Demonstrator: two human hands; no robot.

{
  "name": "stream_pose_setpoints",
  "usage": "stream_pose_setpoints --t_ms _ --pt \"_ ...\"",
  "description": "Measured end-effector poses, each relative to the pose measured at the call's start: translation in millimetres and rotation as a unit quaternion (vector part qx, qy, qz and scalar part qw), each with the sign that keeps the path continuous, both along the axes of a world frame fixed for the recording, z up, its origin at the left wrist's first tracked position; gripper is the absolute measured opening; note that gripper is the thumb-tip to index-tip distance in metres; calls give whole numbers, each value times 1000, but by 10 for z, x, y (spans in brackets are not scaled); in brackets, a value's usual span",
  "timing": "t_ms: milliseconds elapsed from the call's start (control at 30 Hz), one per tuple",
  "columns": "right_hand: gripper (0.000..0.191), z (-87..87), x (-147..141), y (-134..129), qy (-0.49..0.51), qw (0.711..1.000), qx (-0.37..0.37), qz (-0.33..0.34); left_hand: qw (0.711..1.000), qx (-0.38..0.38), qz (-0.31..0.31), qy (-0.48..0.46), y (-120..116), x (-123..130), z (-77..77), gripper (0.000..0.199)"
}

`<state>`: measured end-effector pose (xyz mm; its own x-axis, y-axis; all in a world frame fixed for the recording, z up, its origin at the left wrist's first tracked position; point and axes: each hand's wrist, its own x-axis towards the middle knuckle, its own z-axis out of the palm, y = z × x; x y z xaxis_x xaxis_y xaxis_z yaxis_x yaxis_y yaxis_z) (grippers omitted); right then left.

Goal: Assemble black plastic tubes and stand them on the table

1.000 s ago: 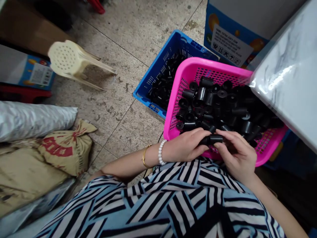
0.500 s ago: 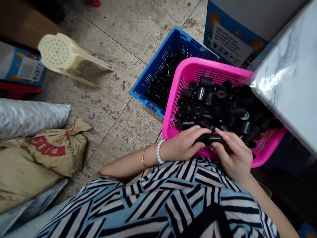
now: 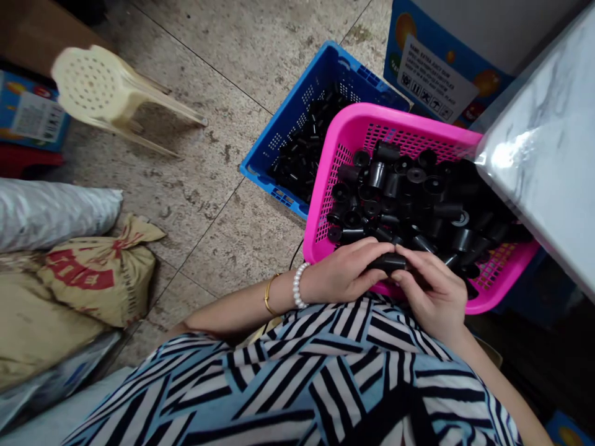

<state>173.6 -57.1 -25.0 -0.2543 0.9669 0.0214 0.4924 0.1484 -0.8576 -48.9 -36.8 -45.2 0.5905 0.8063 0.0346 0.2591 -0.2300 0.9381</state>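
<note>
My left hand [image 3: 346, 271], with a pearl bracelet and a gold bangle at the wrist, pinches one end of a black cylindrical part [image 3: 388, 262]. Thumb and fingers of my right hand [image 3: 432, 288] close on the other end, so the part lies roughly level between both hands. My fingertips cover its ends. Both hands are over the near rim of a pink basket [image 3: 318, 204], which holds several black cylinders [image 3: 416, 176]. Whether the held part is one piece or two joined ones I cannot tell.
Behind the pink basket, a blue crate [image 3: 264, 139] holds small black parts. A white marbled surface [image 3: 548, 130] juts in from the right. Printed cartons [image 3: 437, 74] stand behind. At left are a cream stool [image 3: 90, 83] and tied sacks [image 3: 102, 272].
My hands have drawn closer together along the black part, the right one moving slightly left. The view has shifted a little.
</note>
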Motion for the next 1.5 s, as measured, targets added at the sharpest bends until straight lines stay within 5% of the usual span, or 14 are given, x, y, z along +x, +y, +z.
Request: stream_pose_setpoints --t_ms 200,333,467,567,667,800,933,1067,1200,1300,1400,1500 --pt "47 145 14 128 -54 973 66 214 1000 -17 -12 -2 25 28 -21 53" --pt "13 172 88 343 -214 958 167 91 999 37 -4 -17 31 38 27 24" --pt "18 7 71 540 -408 902 136 41 990 103 95 -13 0 0 58 40" --pt "15 -38 57 578 -300 946 117 26 968 168 180 48 7 -44 105 47" --pt "8 37 87 530 -75 994 58 -46 932 266 154 190 77 -41 174 34" --pt "5 129 135 416 68 991 -66 -93 879 310 22 361 241 59 183 31" --pt "16 121 152 329 147 971 -112 -152 877 301 5 374 340 130 123 23" --pt "51 147 191 284 195 952 -137 -193 947 221 77 218 270 87 190 24" --pt "47 236 239 236 143 966 -139 -162 992 67 85 59 179 63 325 40" --pt "40 288 242 203 125 974 -128 -137 997 -51 62 -5 168 87 350 34" --pt "41 303 228 183 135 972 -126 -145 988 -88 114 -50 181 109 320 32" --pt "40 287 210 161 155 965 -136 -162 949 -222 167 -146 190 124 292 35"
